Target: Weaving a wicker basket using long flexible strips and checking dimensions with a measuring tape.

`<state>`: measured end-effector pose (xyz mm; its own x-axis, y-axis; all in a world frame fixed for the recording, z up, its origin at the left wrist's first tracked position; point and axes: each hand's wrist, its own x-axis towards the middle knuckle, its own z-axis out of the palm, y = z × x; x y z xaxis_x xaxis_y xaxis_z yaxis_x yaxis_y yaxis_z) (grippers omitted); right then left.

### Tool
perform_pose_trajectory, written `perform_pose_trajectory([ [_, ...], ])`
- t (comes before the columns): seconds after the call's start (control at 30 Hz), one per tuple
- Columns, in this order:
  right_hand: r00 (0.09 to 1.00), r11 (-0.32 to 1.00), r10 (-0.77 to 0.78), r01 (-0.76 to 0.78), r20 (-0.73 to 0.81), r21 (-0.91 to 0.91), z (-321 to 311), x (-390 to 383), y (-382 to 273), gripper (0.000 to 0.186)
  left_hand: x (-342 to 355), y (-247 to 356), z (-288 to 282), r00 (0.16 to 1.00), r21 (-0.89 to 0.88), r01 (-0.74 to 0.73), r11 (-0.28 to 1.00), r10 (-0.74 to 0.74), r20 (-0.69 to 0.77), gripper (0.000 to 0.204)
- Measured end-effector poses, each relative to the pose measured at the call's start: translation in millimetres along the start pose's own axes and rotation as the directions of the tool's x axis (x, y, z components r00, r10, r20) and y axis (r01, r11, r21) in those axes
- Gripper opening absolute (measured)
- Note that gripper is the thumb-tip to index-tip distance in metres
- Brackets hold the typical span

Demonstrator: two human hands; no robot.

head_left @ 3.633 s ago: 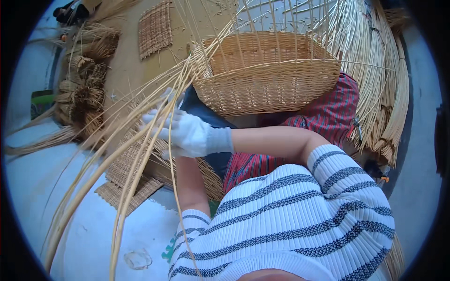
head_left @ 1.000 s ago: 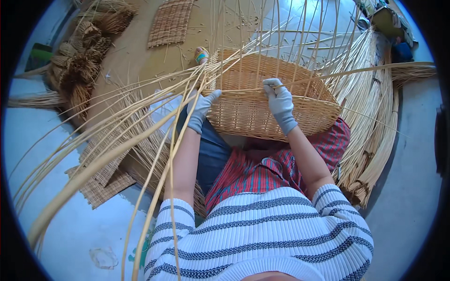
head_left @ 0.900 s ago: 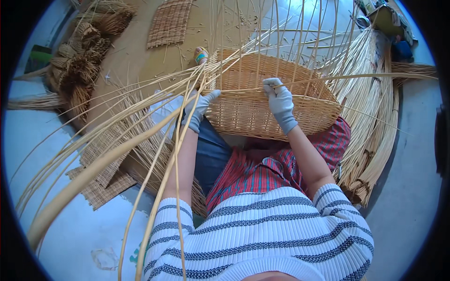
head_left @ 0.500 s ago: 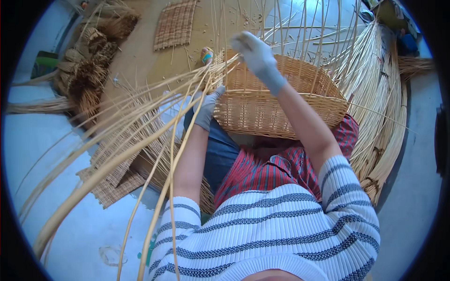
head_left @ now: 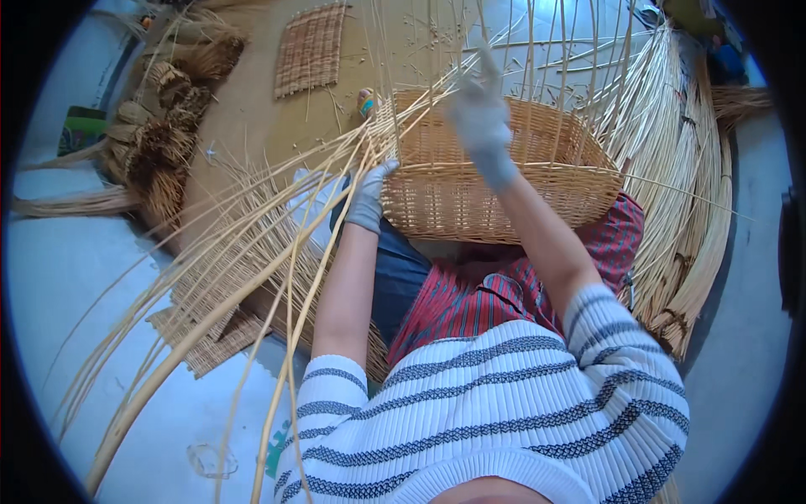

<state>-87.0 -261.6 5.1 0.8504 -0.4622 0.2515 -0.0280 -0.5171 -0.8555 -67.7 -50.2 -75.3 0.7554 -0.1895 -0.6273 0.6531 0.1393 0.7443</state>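
A half-woven wicker basket rests across my lap, its tall upright stakes rising from the rim. My left hand, in a grey-white glove, grips the basket's left end, thumb over the edge; its other fingers are hidden. From that end long loose willow rods fan out toward the lower left. My right hand, gloved too, is raised over the basket's middle among the stakes. Motion blurs its fingers, so I cannot make out whether it holds a rod.
Bundles of pale rods lie at the right. Brown bundles are piled at the far left. A woven square mat is on the floor ahead, with more mat pieces at the left. Rod scraps litter the floor beyond the basket.
My right hand has moved right, away from the basket's left end, and its fingers now point upward. The left hand stays at that end. The loose rods have shifted slightly.
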Motion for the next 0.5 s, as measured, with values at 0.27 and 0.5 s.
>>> perform_pose_trajectory([
  [0.27,0.905,0.587,0.424,-0.301,0.032,0.751,-60,-106,132,0.019,-34,-38,26,0.602,0.373,-0.626,0.685,0.728,-0.329,0.035],
  [0.5,0.853,0.734,0.509,-0.499,0.113,0.461,-71,-87,80,0.016,-3,0,69,0.911,0.69,-0.299,0.659,-0.017,0.411,0.036],
])
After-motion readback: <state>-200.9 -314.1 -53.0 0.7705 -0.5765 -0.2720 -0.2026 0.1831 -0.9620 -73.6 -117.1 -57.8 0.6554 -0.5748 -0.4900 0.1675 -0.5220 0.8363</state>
